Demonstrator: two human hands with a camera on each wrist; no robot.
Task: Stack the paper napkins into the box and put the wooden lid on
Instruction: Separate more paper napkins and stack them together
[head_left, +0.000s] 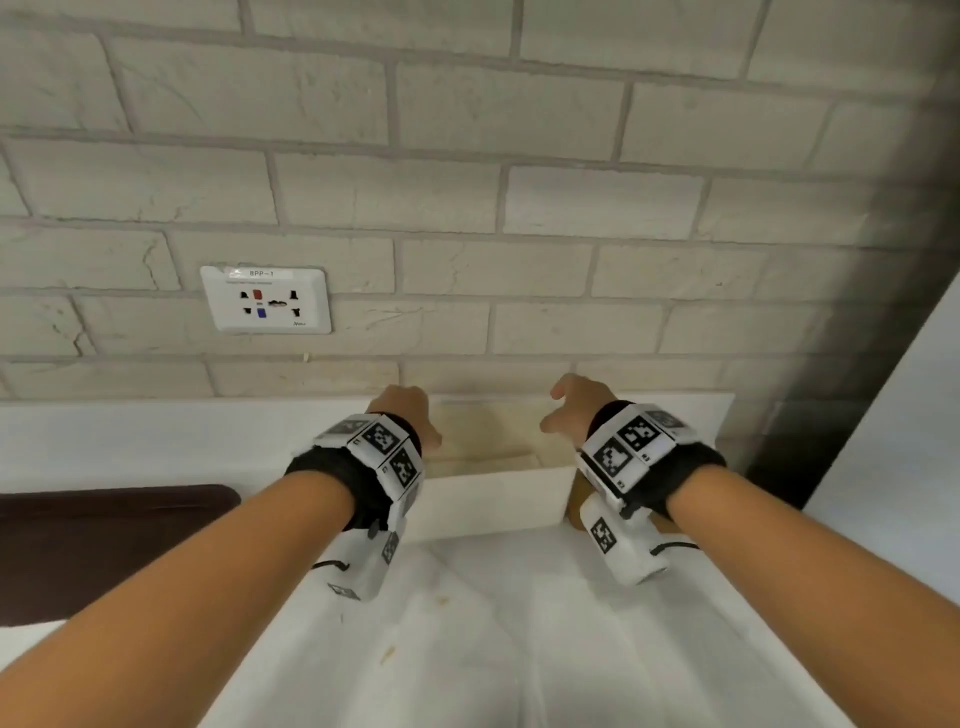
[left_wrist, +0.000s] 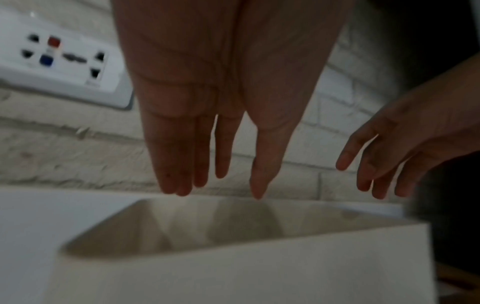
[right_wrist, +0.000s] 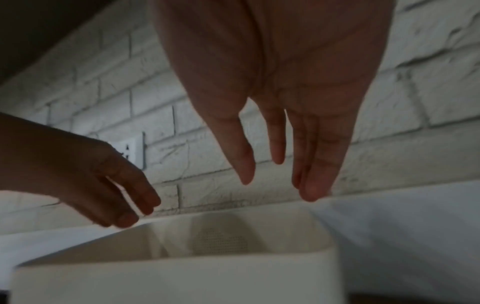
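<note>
A white open-topped box (head_left: 488, 501) stands against the brick wall. Pale folded napkins (head_left: 485, 441) lie inside it, and they show too in the right wrist view (right_wrist: 221, 240). My left hand (head_left: 410, 415) hovers over the box's left end, fingers straight and pointing down, holding nothing (left_wrist: 215, 191). Over the right end hangs my right hand (head_left: 563, 410), fingers loosely spread and empty (right_wrist: 278, 185). Neither hand touches the box (left_wrist: 233, 267). A brown wooden piece (head_left: 574, 506), likely the lid, shows just right of the box, mostly hidden by my right wrist.
A white cloth (head_left: 493, 623) covers the table in front of the box. A dark brown mat (head_left: 104, 545) lies at the left. A wall socket (head_left: 266, 300) sits above and left of the box. A dark wall corner (head_left: 831, 389) closes the right side.
</note>
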